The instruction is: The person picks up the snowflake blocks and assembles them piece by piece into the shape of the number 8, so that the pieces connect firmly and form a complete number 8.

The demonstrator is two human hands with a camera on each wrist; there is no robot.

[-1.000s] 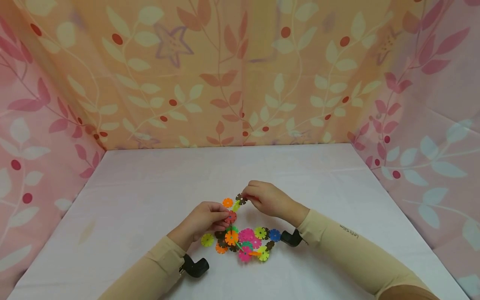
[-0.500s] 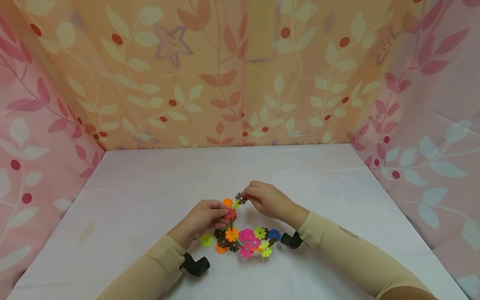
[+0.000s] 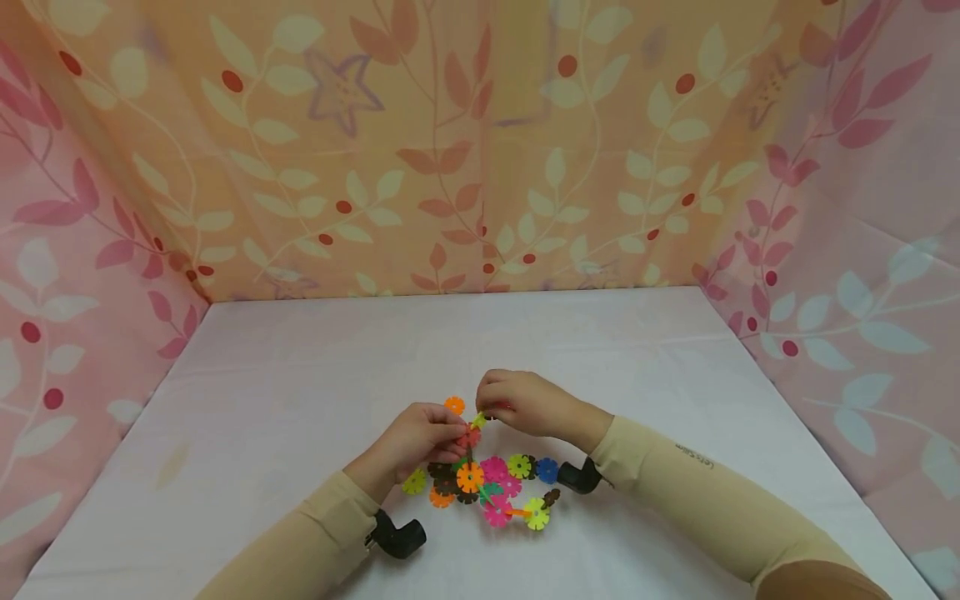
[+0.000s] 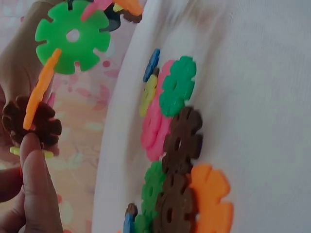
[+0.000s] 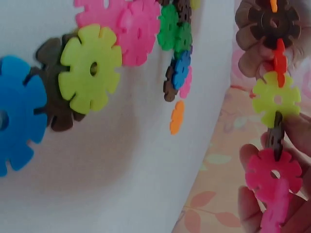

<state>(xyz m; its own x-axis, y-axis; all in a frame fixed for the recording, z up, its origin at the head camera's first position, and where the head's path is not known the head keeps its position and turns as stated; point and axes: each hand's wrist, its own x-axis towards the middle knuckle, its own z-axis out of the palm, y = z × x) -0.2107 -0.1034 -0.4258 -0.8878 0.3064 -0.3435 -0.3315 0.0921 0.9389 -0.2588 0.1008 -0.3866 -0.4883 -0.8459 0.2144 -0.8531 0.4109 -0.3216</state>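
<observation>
A linked chain of notched flower-shaped plastic discs runs between the hands. My left hand [image 3: 420,437] pinches it at a red disc [image 3: 469,435]. From there the chain hangs forward through an orange disc [image 3: 470,477], a green disc [image 4: 73,36] and a pink disc [image 3: 497,511] to a yellow disc [image 3: 537,513] and a brown one [image 3: 551,497]. My right hand [image 3: 528,402], close beside the left, grips the other part. In the right wrist view its thumb is at a yellow disc [image 5: 277,99], and its fingers lie behind a pink disc [image 5: 273,174].
Loose discs lie on the white table [image 3: 300,375] below the hands: pink [image 5: 139,31], yellow-green [image 5: 91,68], blue [image 5: 14,114], brown [image 4: 182,138] and orange [image 4: 211,201]. A single orange disc [image 3: 453,406] lies farther back. Patterned curtains [image 3: 450,167] surround the table.
My right hand has moved slightly down and left, closer to the left hand. The brown disc at its fingertips is now mostly hidden. The chain's hanging end has swung a little.
</observation>
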